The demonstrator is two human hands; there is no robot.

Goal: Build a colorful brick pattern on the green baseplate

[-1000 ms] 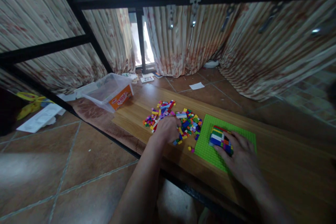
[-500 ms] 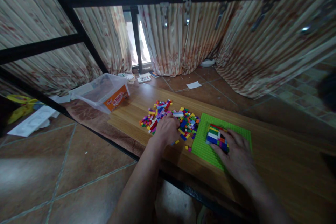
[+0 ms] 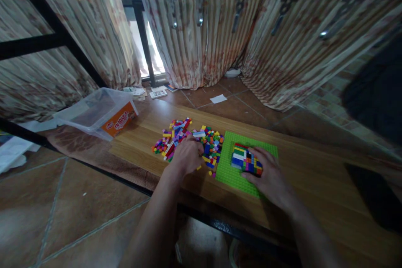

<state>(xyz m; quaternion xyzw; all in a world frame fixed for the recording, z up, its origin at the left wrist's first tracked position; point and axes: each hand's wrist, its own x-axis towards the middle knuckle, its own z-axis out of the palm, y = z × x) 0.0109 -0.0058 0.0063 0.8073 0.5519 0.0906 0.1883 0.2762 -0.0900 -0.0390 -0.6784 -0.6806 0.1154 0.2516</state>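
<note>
- At the far left, white packaging (image 3: pixel 17 150) is lying on the tiled floor (image 3: pixel 103 188)
- To its right, a clear plastic storage bin (image 3: pixel 81 113) with an orange label (image 3: pixel 119 120) is standing at the left end of a wooden tabletop (image 3: pixel 138 144), partly over a brown cloth (image 3: pixel 103 146)
- Next, loose multicoloured toy building bricks (image 3: pixel 172 136) are lying in a spread-out pile on the wood
- The left hand (image 3: pixel 188 155) is reaching into the pile's near side, its fingers curling downward; their tips are hidden, so I cannot tell whether they are pinching a brick
- Just right of the pile, a green studded baseplate (image 3: pixel 230 178) is lying flat
- On it, a block of joined bricks (image 3: pixel 241 160) in many colours is resting
- The right hand (image 3: pixel 266 171) is gripping the block's right end between thumb and fingers
- At the far right, a flat black object (image 3: pixel 373 197) is lying on the tabletop
</note>
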